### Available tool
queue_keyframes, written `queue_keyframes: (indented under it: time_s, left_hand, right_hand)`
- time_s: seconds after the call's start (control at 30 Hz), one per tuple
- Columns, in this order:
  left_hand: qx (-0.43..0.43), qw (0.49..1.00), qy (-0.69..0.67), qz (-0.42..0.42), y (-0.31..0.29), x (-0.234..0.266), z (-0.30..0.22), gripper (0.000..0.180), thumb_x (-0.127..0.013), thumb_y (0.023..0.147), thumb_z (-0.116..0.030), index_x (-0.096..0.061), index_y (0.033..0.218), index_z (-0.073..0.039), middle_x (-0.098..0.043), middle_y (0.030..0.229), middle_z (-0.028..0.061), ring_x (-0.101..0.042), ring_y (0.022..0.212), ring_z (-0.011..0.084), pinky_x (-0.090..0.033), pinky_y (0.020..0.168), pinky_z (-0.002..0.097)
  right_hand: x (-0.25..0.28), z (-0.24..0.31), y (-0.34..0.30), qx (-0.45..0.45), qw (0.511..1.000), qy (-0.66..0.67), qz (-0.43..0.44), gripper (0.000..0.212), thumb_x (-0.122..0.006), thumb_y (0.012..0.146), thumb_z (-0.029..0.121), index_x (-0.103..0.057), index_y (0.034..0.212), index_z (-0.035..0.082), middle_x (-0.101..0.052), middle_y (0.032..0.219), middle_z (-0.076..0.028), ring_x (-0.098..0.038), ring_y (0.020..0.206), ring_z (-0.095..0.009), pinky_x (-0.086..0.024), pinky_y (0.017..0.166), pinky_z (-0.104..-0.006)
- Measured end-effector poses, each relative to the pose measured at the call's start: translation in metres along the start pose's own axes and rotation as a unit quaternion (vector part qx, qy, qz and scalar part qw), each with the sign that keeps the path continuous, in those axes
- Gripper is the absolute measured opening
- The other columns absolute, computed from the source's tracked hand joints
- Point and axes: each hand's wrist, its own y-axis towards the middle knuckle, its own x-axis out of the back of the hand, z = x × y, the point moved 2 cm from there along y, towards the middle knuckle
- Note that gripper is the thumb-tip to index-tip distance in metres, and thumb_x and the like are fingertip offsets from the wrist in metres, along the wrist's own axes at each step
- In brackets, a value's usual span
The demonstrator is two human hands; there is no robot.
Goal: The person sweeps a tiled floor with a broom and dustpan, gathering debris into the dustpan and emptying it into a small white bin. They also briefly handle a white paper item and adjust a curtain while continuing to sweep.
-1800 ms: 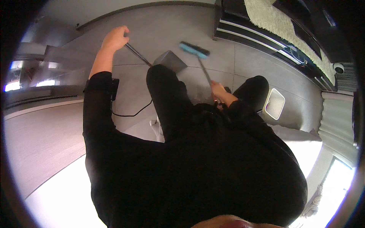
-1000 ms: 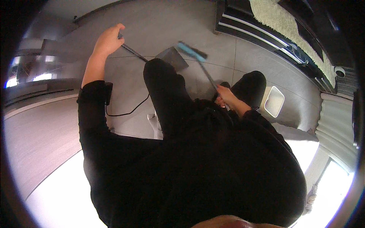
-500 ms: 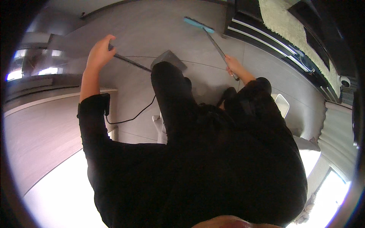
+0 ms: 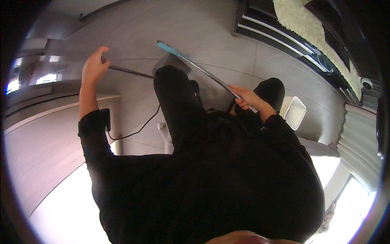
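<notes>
My right hand (image 4: 246, 97) is wrapped round the grey handle of a broom (image 4: 211, 76). The broom's light-blue head is on the far side, just beyond the dustpan (image 4: 175, 61), and overlaps its upper edge in this view. That grey dustpan rests on the floor, partly hidden behind my left knee. At the far left, my left hand (image 4: 94, 67) grips the end of the dustpan's long dark handle (image 4: 129, 71), which slants from the hand toward my knee.
Grey tiled floor (image 4: 134, 36) spreads ahead. A dark cabinet with metal strips (image 4: 272, 37) stands at the far right under a fluffy cream cover (image 4: 298, 22). A white bin (image 4: 295, 113) sits beside my right knee. A pale wooden surface (image 4: 53, 142) lies left, and a black cable (image 4: 142, 128) hangs from my left sleeve.
The broom has swung left from near the cabinet to the dustpan, my right hand moving slightly left and nearer. My left hand has shifted a little left and down with the dustpan.
</notes>
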Motion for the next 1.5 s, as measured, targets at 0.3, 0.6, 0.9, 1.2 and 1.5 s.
queue_keyframes:
  time_s: [0.3, 0.6, 0.9, 1.2, 1.5]
  left_hand:
    - [0.025, 0.999, 0.02, 0.006, -0.005, 0.001, -0.011, 0.038, -0.061, 0.073, -0.014, -0.053, 0.11, -0.015, -0.062, 0.084, 0.0122, -0.06, 0.079, 0.0315, -0.046, 0.069, 0.041]
    - [0.081, 0.996, 0.029, 0.023, -0.009, 0.006, -0.02, 0.041, -0.06, 0.073, -0.014, -0.053, 0.112, -0.02, -0.062, 0.082, 0.0116, -0.061, 0.078, 0.0304, -0.046, 0.068, 0.0421]
    - [0.001, 1.0, 0.013, -0.023, -0.001, 0.001, -0.001, 0.04, -0.059, 0.073, -0.012, -0.053, 0.112, -0.014, -0.062, 0.088, 0.0144, -0.061, 0.082, 0.0308, -0.046, 0.071, 0.0396]
    - [0.002, 0.999, -0.032, 0.041, -0.021, 0.003, 0.003, 0.035, -0.062, 0.072, -0.008, -0.053, 0.106, -0.008, -0.062, 0.082, 0.0157, -0.061, 0.077, 0.0317, -0.046, 0.07, 0.0388]
    - [-0.011, 1.0, 0.008, -0.002, -0.035, 0.0, -0.004, 0.037, -0.061, 0.073, -0.011, -0.051, 0.108, -0.011, -0.061, 0.079, 0.0153, -0.06, 0.076, 0.0328, -0.045, 0.068, 0.0402]
  right_hand:
    - [0.041, 0.073, 0.091, 0.201, 0.941, -0.058, -0.267, 0.045, -0.04, 0.093, 0.027, -0.038, 0.135, 0.013, -0.044, 0.056, -0.004, -0.041, 0.04, -0.012, -0.035, 0.036, -0.0282]
    - [0.016, 0.009, 0.134, 0.084, 0.938, -0.047, -0.334, 0.034, -0.042, 0.09, 0.028, -0.046, 0.123, 0.019, -0.043, 0.06, -0.004, -0.04, 0.04, -0.018, -0.034, 0.037, -0.0332]
    - [0.003, -0.01, -0.006, 0.043, 0.974, 0.058, -0.217, 0.05, -0.041, 0.093, 0.029, -0.029, 0.142, 0.028, -0.039, 0.061, -0.001, -0.03, 0.041, -0.009, -0.029, 0.037, -0.0235]
    - [-0.051, -0.039, 0.014, -0.035, 0.978, 0.073, -0.19, 0.051, -0.042, 0.094, 0.026, -0.025, 0.142, 0.026, -0.038, 0.064, -0.004, -0.032, 0.043, -0.009, -0.031, 0.037, -0.0242]
    - [-0.059, -0.009, -0.014, -0.04, 0.994, 0.102, 0.014, 0.049, -0.046, 0.095, 0.029, -0.03, 0.14, 0.025, -0.039, 0.062, -0.001, -0.029, 0.041, -0.008, -0.03, 0.036, -0.0241]
